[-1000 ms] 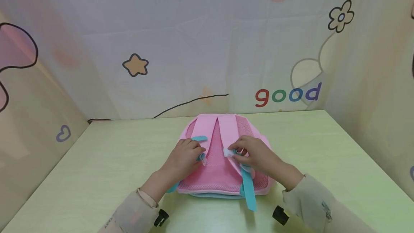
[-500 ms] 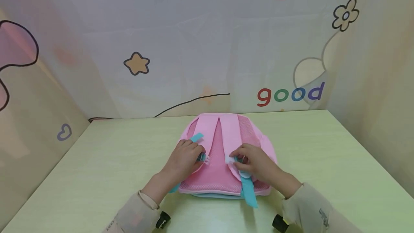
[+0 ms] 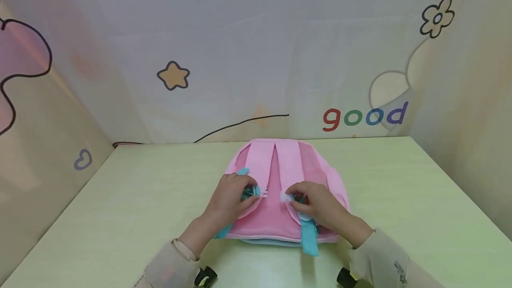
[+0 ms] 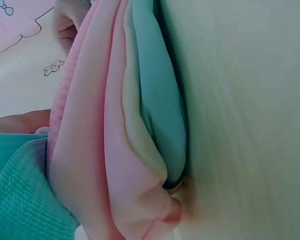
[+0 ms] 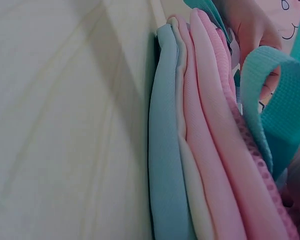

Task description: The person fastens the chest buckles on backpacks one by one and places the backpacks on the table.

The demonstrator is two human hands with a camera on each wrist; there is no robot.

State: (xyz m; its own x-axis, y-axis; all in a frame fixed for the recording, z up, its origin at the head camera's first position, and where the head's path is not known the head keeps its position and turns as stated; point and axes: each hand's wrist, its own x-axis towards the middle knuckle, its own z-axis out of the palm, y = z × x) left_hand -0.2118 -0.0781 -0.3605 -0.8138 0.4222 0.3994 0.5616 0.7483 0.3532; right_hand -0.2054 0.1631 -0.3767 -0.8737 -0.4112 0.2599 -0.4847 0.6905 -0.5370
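A pink backpack (image 3: 280,226) lies on the table with its mesh back and two shoulder straps facing up. My left hand (image 3: 231,195) grips a teal strap end with a white pronged buckle half (image 3: 263,192) sticking out past the fingertips. Opposite it, my right hand (image 3: 318,201) pinches a white buckle half (image 3: 285,197). The two halves point at each other with a small gap between. A teal webbing tail (image 3: 309,237) hangs below the right hand. In the right wrist view a teal webbing loop (image 5: 285,110) covers part of a hand.
The pale green table (image 3: 152,190) surrounds the bag. A printed curtain (image 3: 224,57) stands behind the table and along both sides. Black wrist devices (image 3: 206,276) show under both sleeves. The bag's light blue front panel (image 4: 162,95) lies against the tabletop.
My left hand has moved right with its pronged buckle half, narrowing the gap to the other half. My right hand has lowered slightly. The whole view has shifted a little.
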